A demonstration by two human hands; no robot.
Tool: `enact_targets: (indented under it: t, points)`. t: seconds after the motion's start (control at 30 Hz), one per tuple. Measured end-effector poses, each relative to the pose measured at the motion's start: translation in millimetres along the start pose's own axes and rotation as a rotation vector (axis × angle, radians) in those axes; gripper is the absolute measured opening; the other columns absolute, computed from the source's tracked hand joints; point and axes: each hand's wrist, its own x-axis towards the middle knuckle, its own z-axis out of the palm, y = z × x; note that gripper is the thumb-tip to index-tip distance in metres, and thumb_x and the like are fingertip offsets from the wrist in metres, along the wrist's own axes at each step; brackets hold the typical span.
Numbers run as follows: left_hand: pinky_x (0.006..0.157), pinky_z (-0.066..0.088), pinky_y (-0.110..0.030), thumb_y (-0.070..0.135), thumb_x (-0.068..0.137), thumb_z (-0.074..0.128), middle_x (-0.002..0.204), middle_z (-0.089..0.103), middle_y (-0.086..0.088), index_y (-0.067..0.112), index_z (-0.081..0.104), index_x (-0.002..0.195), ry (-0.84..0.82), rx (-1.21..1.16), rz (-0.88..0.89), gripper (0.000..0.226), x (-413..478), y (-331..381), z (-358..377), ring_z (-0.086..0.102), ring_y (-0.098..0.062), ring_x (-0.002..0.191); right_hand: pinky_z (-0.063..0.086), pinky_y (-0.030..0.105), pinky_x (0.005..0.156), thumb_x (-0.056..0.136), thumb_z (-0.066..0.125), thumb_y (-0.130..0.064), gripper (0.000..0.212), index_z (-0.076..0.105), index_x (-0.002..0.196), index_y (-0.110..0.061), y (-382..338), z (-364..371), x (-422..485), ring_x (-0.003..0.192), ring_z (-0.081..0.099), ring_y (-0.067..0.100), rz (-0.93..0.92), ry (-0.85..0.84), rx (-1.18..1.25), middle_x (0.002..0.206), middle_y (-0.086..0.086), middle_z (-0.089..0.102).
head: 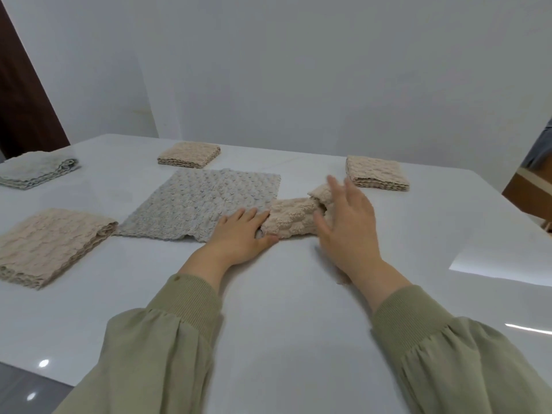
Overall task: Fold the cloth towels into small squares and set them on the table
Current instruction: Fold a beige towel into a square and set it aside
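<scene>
At the far left of the white, glossy table (283, 309) I see a pale grey towel (35, 171) folded into a soft, low stack with one rumpled corner. Nearer to me lies a large beige folded towel (50, 246), a thick rectangle whose layers show like ribs along its near edge. Further back, toward the middle, sits a small beige square (189, 155), neatly stacked, its bubbly waffle weave plain to see. At the centre a flat grey towel (206, 204) lies spread in a single layer, roughly square, with the same puckered, pebbly surface. The left hand (242, 234) is flat, palm down, fingers straight and close together. It presses on the near right corner of that flat grey towel, and its fingertips touch the left end of a bunched beige towel (294, 218). That towel lies crumpled in a loose, knobbly roll on the table, just beside the grey one's right edge. The right hand (349, 222) is over the roll's right end, its fingers splayed wide and blurred. The thumb is close against the cloth, but I cannot tell whether the palm touches it, and I see it gripping nothing. Behind that hand, further right, a second beige square (376, 173) rests on the table, thick, with stacked layers along its front. Both arms wear olive green sleeves (167, 339) with ribbed cuffs.
</scene>
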Motion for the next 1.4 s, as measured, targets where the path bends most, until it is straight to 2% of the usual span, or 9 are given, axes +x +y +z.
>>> enact_targets:
  t: [0.13,0.33,0.53,0.73,0.93,1.03,1.17,1.3,1.4]
  points:
    - [0.115,0.003,-0.051,0.050,0.098,0.023,0.159,0.009,0.005,0.030,0.014,0.149,0.017,0.005,-0.056,0.056,-1,-2,-1,0.004,-0.019,0.146,0.014,0.051,0.113,0.090,0.041,-0.037,0.054,0.034,0.141,-0.023,7,3,-8,0.141,0.017,0.024,0.012,-0.364,-0.271,0.156,0.005,0.015]
    - [0.112,0.024,-0.040,0.040,0.094,0.048,0.147,0.038,0.000,0.023,0.033,0.144,0.201,-0.211,0.013,0.055,-8,9,-5,0.031,-0.020,0.136,0.037,0.036,0.095,0.086,0.048,-0.012,0.047,0.048,0.132,-0.020,19,-15,-14,0.119,0.039,0.032,0.291,-0.251,-0.017,0.142,0.012,0.033]
    - [0.097,0.038,-0.030,0.048,0.095,0.042,0.126,0.053,0.007,0.035,0.031,0.143,0.127,-0.828,0.033,0.051,-27,48,-9,0.050,-0.009,0.110,0.039,0.028,0.089,0.077,0.051,0.001,0.037,0.062,0.109,-0.015,28,-29,-24,0.111,0.050,0.023,0.102,-0.298,0.124,0.119,0.003,0.053]
    - [0.061,0.041,-0.017,0.026,0.087,0.065,0.112,0.048,0.003,0.034,0.031,0.142,0.276,-0.935,-0.157,0.066,-23,56,-13,0.050,-0.002,0.079,0.044,0.027,0.062,0.075,0.076,-0.031,0.029,0.051,0.085,-0.022,21,-47,-28,0.061,0.060,0.016,0.227,-0.313,0.453,0.076,-0.003,0.061]
    - [0.043,0.044,-0.015,-0.006,0.084,0.055,0.104,0.051,0.004,0.031,0.047,0.137,0.165,-1.122,-0.211,0.065,-21,51,-16,0.048,-0.010,0.053,0.044,0.032,0.072,0.081,0.064,-0.024,0.007,0.063,0.081,-0.017,31,-46,-19,0.083,0.059,0.021,0.306,-0.203,0.251,0.081,-0.001,0.064]
    - [0.054,0.047,-0.025,-0.010,0.081,0.050,0.087,0.066,-0.005,0.023,0.066,0.117,0.119,-1.196,-0.269,0.052,-22,49,-16,0.052,-0.015,0.054,0.037,0.032,0.068,0.087,0.054,-0.020,0.018,0.058,0.072,-0.011,53,-49,-15,0.081,0.054,0.028,0.469,0.051,0.238,0.078,0.007,0.061]
    - [0.092,0.049,-0.038,-0.003,0.083,0.052,0.142,0.043,-0.005,0.023,0.053,0.132,0.240,-0.790,-0.142,0.056,-20,50,-10,0.052,-0.025,0.118,0.032,0.041,0.097,0.087,0.054,-0.016,0.042,0.049,0.128,-0.010,70,-62,-13,0.121,0.041,0.032,0.542,0.264,0.087,0.130,0.013,0.048]
    - [0.108,0.026,-0.031,0.017,0.093,0.051,0.148,0.032,0.001,0.019,0.049,0.135,0.507,-0.348,-0.023,0.042,-25,54,-12,0.028,-0.017,0.135,0.028,0.039,0.101,0.081,0.051,-0.005,0.039,0.057,0.119,-0.006,54,-70,-12,0.120,0.045,0.031,0.193,0.482,-0.036,0.125,0.013,0.055]
    - [0.113,0.017,-0.031,0.027,0.096,0.047,0.149,0.035,0.000,0.020,0.044,0.138,0.345,-0.269,0.161,0.043,-23,57,-7,0.023,-0.018,0.138,0.039,0.041,0.093,0.083,0.040,-0.012,0.032,0.067,0.100,-0.005,34,-65,-14,0.095,0.061,0.031,-0.162,0.297,-0.170,0.097,0.012,0.069]
